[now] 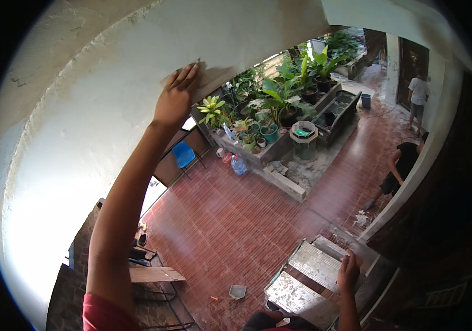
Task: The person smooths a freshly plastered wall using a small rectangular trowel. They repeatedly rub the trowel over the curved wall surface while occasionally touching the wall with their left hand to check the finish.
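My left hand is raised on an outstretched arm against a white, plaster-smooth overhead beam. Its fingers are pressed together on the beam's face near the lower edge. A tiny dark tip shows past the fingertips; whatever lies under them is hidden. Grey smudging and shadow mark the surface just beside the fingers. Lower down on the right, my right hand is held up with loosely bent fingers, the thumb a little apart. Nothing shows in it. Behind it, far below, are pale, paint-spattered boards.
Red tiled floor lies well below me. Potted plants fill a raised bed beside an octagonal basin. A blue chair and water jug stand left. One person bends at right; another stands farther back.
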The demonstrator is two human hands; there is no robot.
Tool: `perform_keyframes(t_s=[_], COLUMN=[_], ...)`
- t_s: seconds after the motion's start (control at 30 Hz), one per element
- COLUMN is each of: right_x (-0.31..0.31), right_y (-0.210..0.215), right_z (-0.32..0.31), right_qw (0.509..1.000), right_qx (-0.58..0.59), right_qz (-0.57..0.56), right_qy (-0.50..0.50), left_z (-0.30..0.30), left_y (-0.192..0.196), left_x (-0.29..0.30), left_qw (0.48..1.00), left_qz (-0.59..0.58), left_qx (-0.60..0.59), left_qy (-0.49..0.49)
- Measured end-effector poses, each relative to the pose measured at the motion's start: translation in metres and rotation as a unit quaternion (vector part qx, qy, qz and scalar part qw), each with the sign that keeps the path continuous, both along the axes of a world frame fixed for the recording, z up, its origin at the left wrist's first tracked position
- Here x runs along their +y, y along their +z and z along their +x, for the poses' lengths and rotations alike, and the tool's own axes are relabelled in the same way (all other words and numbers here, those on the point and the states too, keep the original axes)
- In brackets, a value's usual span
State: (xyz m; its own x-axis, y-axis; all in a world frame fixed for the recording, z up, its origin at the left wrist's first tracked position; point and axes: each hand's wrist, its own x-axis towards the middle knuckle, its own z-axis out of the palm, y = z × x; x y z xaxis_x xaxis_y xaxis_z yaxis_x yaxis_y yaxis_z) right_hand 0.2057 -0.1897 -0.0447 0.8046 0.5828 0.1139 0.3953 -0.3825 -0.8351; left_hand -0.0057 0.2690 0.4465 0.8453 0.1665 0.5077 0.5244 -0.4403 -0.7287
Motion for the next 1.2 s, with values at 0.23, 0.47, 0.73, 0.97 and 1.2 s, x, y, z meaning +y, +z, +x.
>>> perform_keyframes(t_s=[0.23,0.47,0.73,0.97,1.2], right_x=[-0.001,0.002,0.001,0.007,0.007], right_y=[0.001,0.006,0.015,0.005,-0.003], right_z=[0.003,0.002,-0.002,-0.003,-0.003], right_qw=[0.999,0.998,0.999,0.996,0.988], right_qx=[-0.025,-0.04,0.006,-0.061,-0.041], right_qz=[0.003,-0.035,-0.04,-0.048,-0.131], right_qy=[0.024,0.026,0.003,-0.047,-0.067], left_z=[0.019,0.036,0.053,0.1,0.13], left_y=[-0.001,0.007,0.007,0.008,0.009], left_x=[0.009,0.019,0.024,0.035,0.053], left_qw=[0.999,1.0,0.999,1.0,0.998], left_qz=[-0.009,0.02,0.042,0.014,0.066], left_qx=[-0.023,0.014,-0.01,-0.023,-0.017], left_qy=[-0.029,0.006,-0.024,0.002,-0.002])
